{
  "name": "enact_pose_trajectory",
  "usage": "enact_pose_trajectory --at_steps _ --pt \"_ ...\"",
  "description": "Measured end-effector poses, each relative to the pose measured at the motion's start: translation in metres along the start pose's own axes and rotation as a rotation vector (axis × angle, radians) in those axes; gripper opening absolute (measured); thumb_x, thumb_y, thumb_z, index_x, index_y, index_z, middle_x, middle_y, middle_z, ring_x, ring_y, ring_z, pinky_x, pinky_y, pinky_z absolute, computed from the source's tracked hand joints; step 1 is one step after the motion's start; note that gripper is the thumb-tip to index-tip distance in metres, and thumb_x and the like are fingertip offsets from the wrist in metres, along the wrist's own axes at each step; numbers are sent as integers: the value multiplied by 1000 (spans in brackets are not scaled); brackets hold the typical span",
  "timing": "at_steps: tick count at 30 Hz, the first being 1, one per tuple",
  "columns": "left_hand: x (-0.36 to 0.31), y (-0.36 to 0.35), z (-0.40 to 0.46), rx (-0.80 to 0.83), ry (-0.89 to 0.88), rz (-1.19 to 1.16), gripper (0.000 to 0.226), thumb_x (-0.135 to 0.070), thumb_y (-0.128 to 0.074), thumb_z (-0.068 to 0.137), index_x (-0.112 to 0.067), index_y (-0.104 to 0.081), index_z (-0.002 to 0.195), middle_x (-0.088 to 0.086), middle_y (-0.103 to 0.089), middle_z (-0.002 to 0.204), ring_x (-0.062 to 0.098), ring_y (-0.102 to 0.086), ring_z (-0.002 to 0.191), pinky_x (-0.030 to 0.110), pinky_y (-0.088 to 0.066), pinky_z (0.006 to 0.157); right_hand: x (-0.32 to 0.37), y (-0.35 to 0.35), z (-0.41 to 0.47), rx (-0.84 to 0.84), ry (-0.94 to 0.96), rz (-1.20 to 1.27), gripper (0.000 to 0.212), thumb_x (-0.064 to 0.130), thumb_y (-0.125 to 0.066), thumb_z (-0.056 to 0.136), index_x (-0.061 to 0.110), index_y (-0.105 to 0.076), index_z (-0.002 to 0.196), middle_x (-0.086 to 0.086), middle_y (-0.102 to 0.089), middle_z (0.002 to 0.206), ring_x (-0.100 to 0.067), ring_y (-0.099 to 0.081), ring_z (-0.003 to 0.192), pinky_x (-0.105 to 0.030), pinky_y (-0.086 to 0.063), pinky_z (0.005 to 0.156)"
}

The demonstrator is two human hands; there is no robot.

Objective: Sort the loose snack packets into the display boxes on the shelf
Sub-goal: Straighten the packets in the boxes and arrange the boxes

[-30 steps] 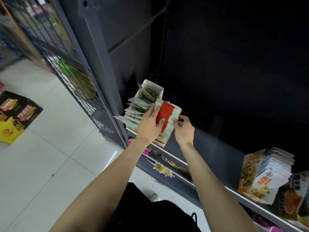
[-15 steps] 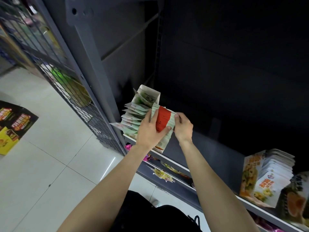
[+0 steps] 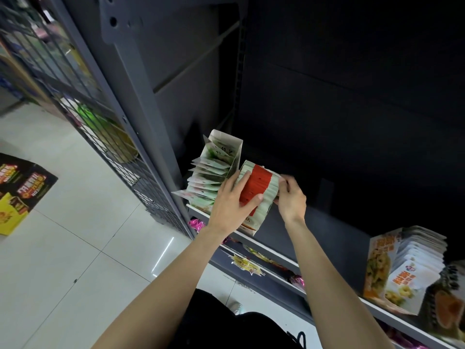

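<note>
A display box of red-topped snack packets [image 3: 259, 187] stands at the left end of the dark shelf [image 3: 271, 255]. My left hand [image 3: 232, 200] grips the box's left side, thumb lying across the red packet tops. My right hand [image 3: 289, 197] pinches the packets at the box's right edge. Directly left of it stands a second display box [image 3: 226, 149] filled with pale green packets [image 3: 208, 180], fanned out toward the shelf's edge.
A grey upright post [image 3: 141, 102] and a wire mesh panel [image 3: 100, 127] stand to the left. Further boxes of white and orange snack packets [image 3: 407, 268] sit at the shelf's right end. A cardboard carton [image 3: 17, 192] lies on the tiled floor. Lower shelves hold pink-wrapped goods [image 3: 198, 224].
My view has tilted and drawn a little closer. Both hands stay on the red-packet box; the left thumb has slid further across the red tops, and the right fingers have shifted slightly.
</note>
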State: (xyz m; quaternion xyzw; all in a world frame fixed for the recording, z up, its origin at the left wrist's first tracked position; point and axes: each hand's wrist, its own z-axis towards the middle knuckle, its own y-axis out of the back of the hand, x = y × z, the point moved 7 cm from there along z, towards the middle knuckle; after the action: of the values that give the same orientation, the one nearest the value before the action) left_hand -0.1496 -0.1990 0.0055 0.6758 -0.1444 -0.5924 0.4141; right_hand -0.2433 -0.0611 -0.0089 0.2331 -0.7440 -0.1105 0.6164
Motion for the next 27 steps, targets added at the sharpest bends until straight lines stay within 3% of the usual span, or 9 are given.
enact_pose_trajectory --at_steps 2,4,6,10,15,17,21,27 --pt "1 3 -4 33 3 -117 74 -57 -50 87 -31 -21 149 -1 -22 155 16 -22 141 28 -22 110 -8 -1 -7 42 -81 99 40 43 -38 99 27 -42 135 -1 -61 114 -22 -58 108 -48 -47 96" --pt "3 3 -7 49 56 -197 80 -56 -54 85 -28 -16 150 0 -21 155 14 -22 141 29 -23 110 -21 -7 -23 121 -189 204 54 50 -37 97 29 -27 145 -5 -46 140 -25 -45 127 -50 -38 106" --pt "6 1 -9 48 117 -218 86 -58 -56 83 -24 -13 150 0 -23 154 13 -24 141 31 -25 110 -32 -18 -43 209 -275 293 63 58 -39 94 36 -16 149 -2 -34 150 -27 -35 136 -53 -32 110" --pt "11 -1 -10 104 207 -327 94 -66 -53 77 -29 -9 150 -8 -34 149 9 -32 136 36 -30 111 -36 -37 -59 282 -288 376 68 65 -39 87 49 -9 146 6 -38 148 -25 -37 135 -54 -31 109" --pt "-2 -1 -9 150 213 -443 71 -40 -60 89 -38 -18 146 -33 -38 118 -11 -34 113 5 -26 88 -28 -43 -62 254 -243 413 92 93 -42 58 58 -18 140 7 -49 140 -23 -48 126 -55 -39 104" --pt "-8 -5 -9 155 202 -467 72 -42 -59 89 -40 -16 147 -32 -39 123 -9 -35 117 10 -28 92 -28 -35 -59 233 -225 396 87 92 -40 61 57 -22 139 6 -52 138 -23 -50 124 -55 -41 102" --pt "-22 -34 -19 224 206 -460 79 -58 -56 83 -49 -7 145 -17 -44 142 5 -40 130 33 -33 108 -42 0 -55 175 -222 369 75 82 -40 71 53 -30 139 5 -58 129 -22 -57 116 -52 -45 99" --pt "-71 -83 -42 363 157 -472 68 -43 -52 93 -45 -11 147 -14 -45 142 12 -44 130 43 -36 109 -83 74 -71 31 -263 373 78 81 -51 66 52 -35 137 6 -63 123 -21 -60 111 -51 -47 99"
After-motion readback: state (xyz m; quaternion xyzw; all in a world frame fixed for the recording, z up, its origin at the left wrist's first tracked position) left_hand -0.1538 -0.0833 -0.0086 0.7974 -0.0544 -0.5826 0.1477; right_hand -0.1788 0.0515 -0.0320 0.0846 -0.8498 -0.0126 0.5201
